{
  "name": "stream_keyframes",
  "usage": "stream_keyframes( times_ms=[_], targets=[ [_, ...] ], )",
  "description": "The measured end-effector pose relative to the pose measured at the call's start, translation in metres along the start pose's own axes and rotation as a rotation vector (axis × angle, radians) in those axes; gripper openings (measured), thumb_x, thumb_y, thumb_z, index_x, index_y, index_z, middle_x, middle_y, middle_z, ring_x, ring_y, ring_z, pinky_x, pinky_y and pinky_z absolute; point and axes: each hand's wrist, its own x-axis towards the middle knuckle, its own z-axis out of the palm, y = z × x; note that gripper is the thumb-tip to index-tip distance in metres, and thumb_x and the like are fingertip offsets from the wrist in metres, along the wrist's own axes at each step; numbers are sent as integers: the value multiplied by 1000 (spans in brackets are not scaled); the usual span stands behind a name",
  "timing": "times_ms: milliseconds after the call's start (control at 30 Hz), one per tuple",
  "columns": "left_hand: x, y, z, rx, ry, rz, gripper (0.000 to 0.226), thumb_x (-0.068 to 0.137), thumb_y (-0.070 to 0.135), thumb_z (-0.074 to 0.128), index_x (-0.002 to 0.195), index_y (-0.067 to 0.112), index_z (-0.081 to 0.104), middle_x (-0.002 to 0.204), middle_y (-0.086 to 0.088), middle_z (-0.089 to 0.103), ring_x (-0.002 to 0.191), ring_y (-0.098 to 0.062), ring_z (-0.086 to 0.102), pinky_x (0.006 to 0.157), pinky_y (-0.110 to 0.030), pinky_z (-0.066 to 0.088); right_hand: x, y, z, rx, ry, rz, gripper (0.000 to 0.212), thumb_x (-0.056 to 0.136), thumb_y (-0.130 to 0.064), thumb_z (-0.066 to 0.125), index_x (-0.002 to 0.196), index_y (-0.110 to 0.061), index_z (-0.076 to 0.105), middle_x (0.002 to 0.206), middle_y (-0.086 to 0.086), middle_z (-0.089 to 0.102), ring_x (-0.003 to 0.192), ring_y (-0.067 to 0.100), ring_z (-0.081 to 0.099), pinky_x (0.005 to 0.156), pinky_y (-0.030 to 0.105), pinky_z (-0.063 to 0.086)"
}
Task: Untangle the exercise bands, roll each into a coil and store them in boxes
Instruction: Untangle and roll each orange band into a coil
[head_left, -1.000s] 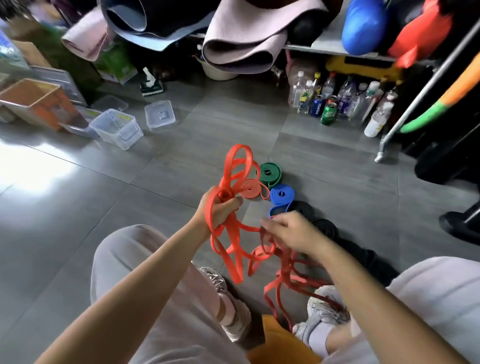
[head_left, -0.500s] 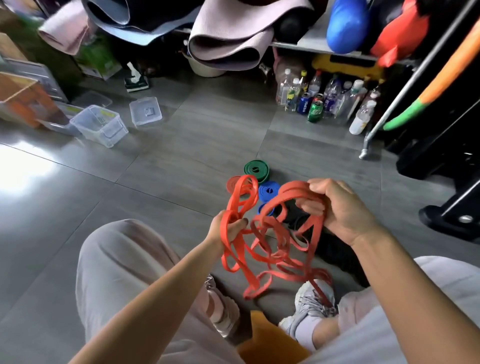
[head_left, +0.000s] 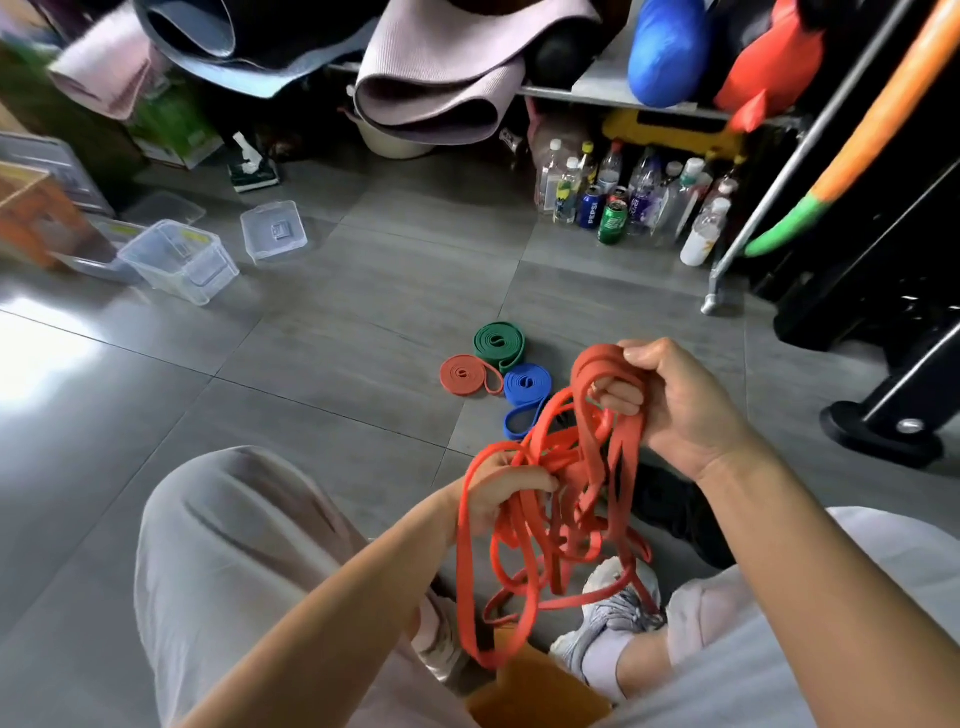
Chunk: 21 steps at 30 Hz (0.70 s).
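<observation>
Holding the orange tangle (head_left: 566, 519) up in front of you lets its loops hang free, so the crossings show. Your right hand (head_left: 675, 410) has its fingers (head_left: 621, 400) curled round the top bunch, and your left hand (head_left: 498, 491) grips lower strands, fingers closed on them. The lowest loops dangle beside your shoe (head_left: 618, 608). The green coil (head_left: 500, 343), small orange coil (head_left: 464, 375) and blue coil (head_left: 527, 385) lie just ahead, touching. Open floor (head_left: 311, 374) runs left toward the clear boxes (head_left: 179, 260). Bottles (head_left: 613, 202) and a rack leg (head_left: 714, 299) hem in the right.
</observation>
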Motion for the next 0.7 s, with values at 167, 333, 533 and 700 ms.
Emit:
stream_keyframes(
  times_ms=[167,333,533,700],
  targets=[
    [-4,-4,0,-141,-13,-32,16,69,17,64,84,10,65,72,-6,70,58,-16,67,56,-28,55,-5,5,-16,-136,-136,-54,34,76,-12,39,48,-20,55,45,-3,39,45,12,35,53,24,33],
    [-11,-2,-3,-237,-31,-23,21,72,21,61,88,9,67,77,-8,72,60,-19,68,56,-29,54,-9,4,-24,-302,-150,9,39,83,-21,40,60,-5,66,54,8,56,52,16,49,54,24,43],
    [-18,4,-22,-285,19,71,26,71,15,62,95,4,63,74,-9,69,63,-21,67,66,-35,55,-13,28,-35,-832,-124,243,8,90,-13,59,97,-16,55,49,-3,58,40,5,48,41,15,36],
    [-25,8,-23,-233,-41,124,18,77,12,56,84,16,72,74,-5,70,64,-19,67,65,-34,54,-8,49,-21,-1023,-277,274,34,81,-14,71,105,-31,55,60,-9,66,57,2,59,59,17,45]
  ],
)
